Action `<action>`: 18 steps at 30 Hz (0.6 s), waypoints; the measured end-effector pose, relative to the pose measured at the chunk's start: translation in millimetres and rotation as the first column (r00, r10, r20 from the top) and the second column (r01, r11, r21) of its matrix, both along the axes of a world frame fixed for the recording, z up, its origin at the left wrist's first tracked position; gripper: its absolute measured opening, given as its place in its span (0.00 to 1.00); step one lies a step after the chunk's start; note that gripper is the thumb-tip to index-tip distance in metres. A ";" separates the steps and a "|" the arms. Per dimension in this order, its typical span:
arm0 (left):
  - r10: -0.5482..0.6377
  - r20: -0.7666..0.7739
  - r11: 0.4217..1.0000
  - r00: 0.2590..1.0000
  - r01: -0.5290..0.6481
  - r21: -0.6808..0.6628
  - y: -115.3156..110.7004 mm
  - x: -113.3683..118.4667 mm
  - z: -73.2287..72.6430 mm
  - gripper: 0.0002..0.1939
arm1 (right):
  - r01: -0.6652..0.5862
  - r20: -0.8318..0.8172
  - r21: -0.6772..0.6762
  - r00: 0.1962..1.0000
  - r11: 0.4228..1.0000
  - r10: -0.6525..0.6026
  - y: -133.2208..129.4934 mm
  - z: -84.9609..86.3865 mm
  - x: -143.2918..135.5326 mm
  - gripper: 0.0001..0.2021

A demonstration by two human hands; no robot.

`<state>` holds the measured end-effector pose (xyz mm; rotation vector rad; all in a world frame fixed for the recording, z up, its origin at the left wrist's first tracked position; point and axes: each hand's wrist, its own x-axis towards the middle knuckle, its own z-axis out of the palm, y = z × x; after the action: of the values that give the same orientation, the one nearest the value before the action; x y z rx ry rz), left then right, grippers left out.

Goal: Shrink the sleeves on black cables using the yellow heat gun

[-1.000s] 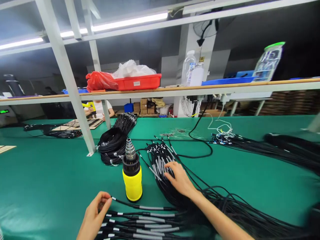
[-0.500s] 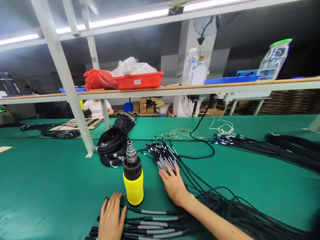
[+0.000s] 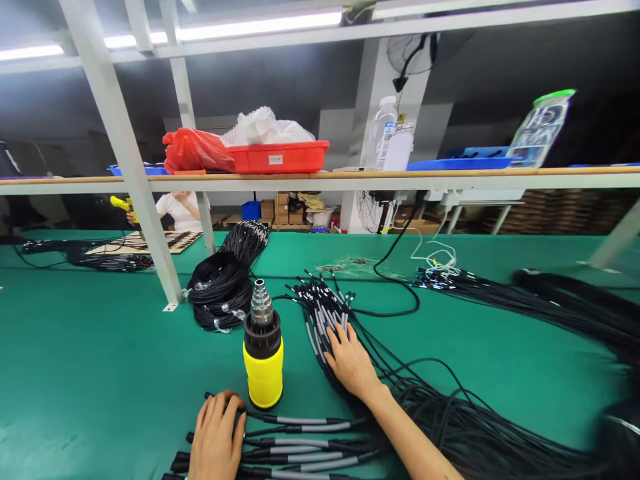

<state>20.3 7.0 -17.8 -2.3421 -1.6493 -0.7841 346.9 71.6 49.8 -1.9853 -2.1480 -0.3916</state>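
Observation:
My left hand [image 3: 217, 437] rests at the bottom left on the black ends of several cables with grey sleeves [image 3: 305, 443], its fingers bent over them. My right hand [image 3: 353, 360] lies with spread fingers on a bundle of black cables with grey sleeves and white-marked tips [image 3: 320, 307]. Between the hands, slightly farther off, a yellow heat gun [image 3: 263, 373] stands upright with its metal nozzle pointing up. From under my right forearm, loose black cables [image 3: 465, 427] run to the right.
Coiled black cables [image 3: 220, 287] lie behind the heat gun, near a white shelf post [image 3: 125, 133]. Another cable bundle [image 3: 520, 293] is at the right. A red tray [image 3: 280, 159] and bottles stand on the shelf. Across the table, a person holds a yellow tool [image 3: 120, 203].
My right hand has shifted slightly down the bundle, exposing more grey sleeves. Another sleeved cable now lies among those beside my left hand. The person's yellow tool has risen.

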 end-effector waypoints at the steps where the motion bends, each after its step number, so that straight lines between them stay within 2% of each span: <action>1: 0.001 0.027 1.000 1.000 0.000 -0.029 -2.2 1.5 3.8 0.11 | -0.011 -0.002 -0.003 1.000 1.000 0.011 -1.3 -0.3 -1.0 0.26; 4: 0.002 0.066 0.998 0.998 0.003 -0.063 -6.5 5.5 12.2 0.11 | -0.029 -0.015 -0.014 0.999 0.999 0.028 -3.2 0.1 -0.6 0.27; 8: 0.016 0.033 0.998 0.999 -0.014 -0.065 -8.3 10.5 14.8 0.11 | -0.033 -0.031 -0.032 0.999 0.999 0.032 -3.3 3.0 1.0 0.27; 12: 0.069 -0.044 0.997 0.997 -0.071 -0.044 -9.0 14.7 11.2 0.14 | -0.026 -0.061 -0.073 0.998 0.997 0.022 -3.2 5.4 0.7 0.28; 18: 0.084 -0.135 0.995 0.987 -0.090 -0.036 -9.5 15.2 0.2 0.19 | -0.028 -0.073 -0.078 0.997 0.997 0.023 -2.3 3.9 1.7 0.29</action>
<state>35.5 -2.4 -17.6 -2.2770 -1.7135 -0.5690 348.6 69.2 53.6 -1.9785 -2.1736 -0.2306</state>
